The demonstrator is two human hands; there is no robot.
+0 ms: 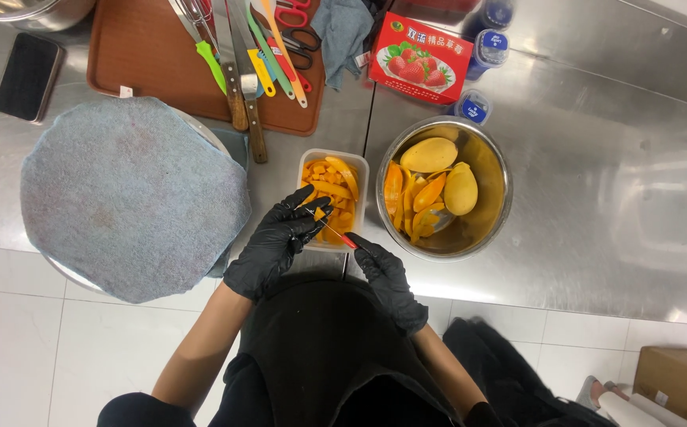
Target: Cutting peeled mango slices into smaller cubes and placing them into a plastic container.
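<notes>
1. From the head camera, looking straight down: a steel counter (pixel 596 198) with two black-gloved hands at its near edge.
2. Left hand (pixel 276 241) curls its fingers around a mango piece (pixel 317 213), over the near end of a clear plastic tub (pixel 332 198) of cut mango.
3. Right hand (pixel 387 277) grips a small red-handled knife (pixel 335 233), blade touching that piece.
4. Just right of the tub, a steel bowl (pixel 444 187) holds peeled mangoes and peels.
5. Left, a blue cloth (pixel 130 198) covers a round board.

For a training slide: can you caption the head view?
Black-gloved left hand and right hand work a red-handled knife over a tub of mango pieces, beside a steel bowl.
</notes>
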